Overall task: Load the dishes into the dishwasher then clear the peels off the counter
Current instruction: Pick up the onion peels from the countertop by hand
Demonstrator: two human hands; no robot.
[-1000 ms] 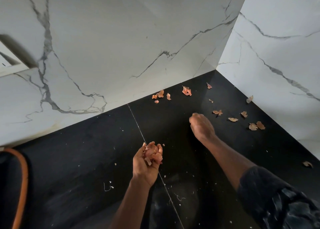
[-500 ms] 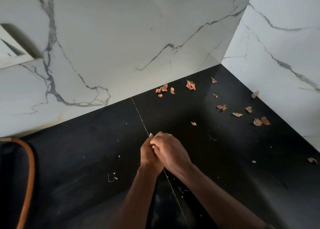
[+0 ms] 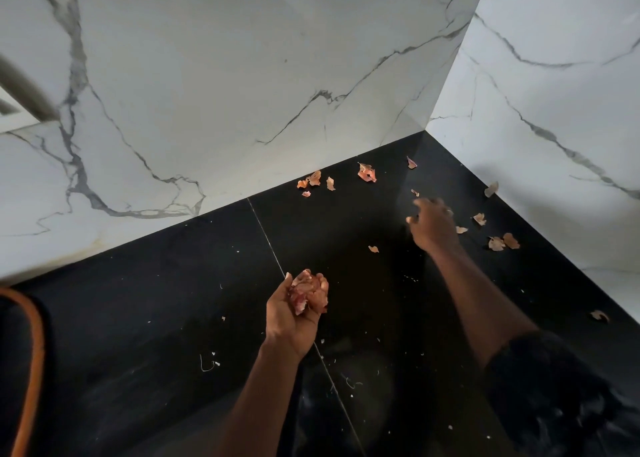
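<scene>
Left hand (image 3: 287,321) curls round the gathered peels (image 3: 308,295) above the black counter (image 3: 138,318); right hand (image 3: 434,228), fingers loosely spread, hovers among loose peels (image 3: 367,174) near the corner, best pinched singly and passed leftward.

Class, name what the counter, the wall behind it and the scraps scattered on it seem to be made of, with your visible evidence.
The counter: black polished stone or a stone-look slab; it shows soft reflections and a thin seam. The wall: white marble or marble-print tile, smooth; grey veins run across it. The peels: thin, dry, papery skins, probably onion; orange-pink with curled, torn edges.
</scene>
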